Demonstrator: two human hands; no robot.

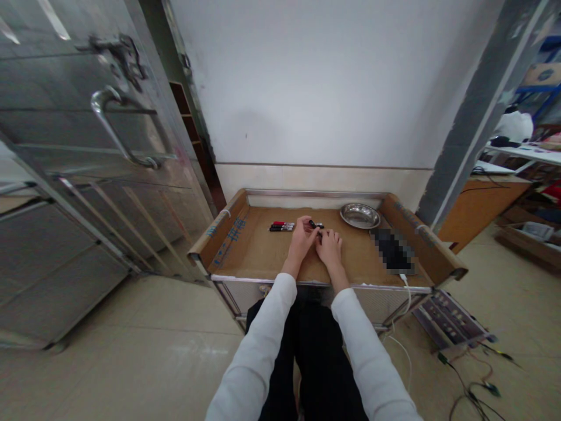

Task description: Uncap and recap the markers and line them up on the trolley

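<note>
— Left hand (301, 234)?
— Raised slightly over the cardboard-lined cart top (263, 251), fingers curled around a black marker (316, 224), gripping its near end.
— And the right hand (329, 244)?
— Just beside the left, touching it, fingers bent narrow toward the same marker (whether actually pinching it or only resting against it: cannot tell, too small).
— Where exactly on the cart?
— Around the middle of the top, slightly toward the far edge. Marker lying roughly crosswise, its far tip poking out to the right of the left hand's fingers.
— Anything else close by?
— Two more markers (281, 226) to the left of the hands, side by side, one with a red cap and one black, lying flat on the cardboard. Near, but not touching either hand.
— Further off?
— A shallow metal bowl (360, 215) at the far right corner, well apart from the hands. A dark blurred object (393, 250) along the right side, with a white cable (405, 292) hanging down off the near edge. Steel door with a bar handle (118, 131) on the left.
</note>
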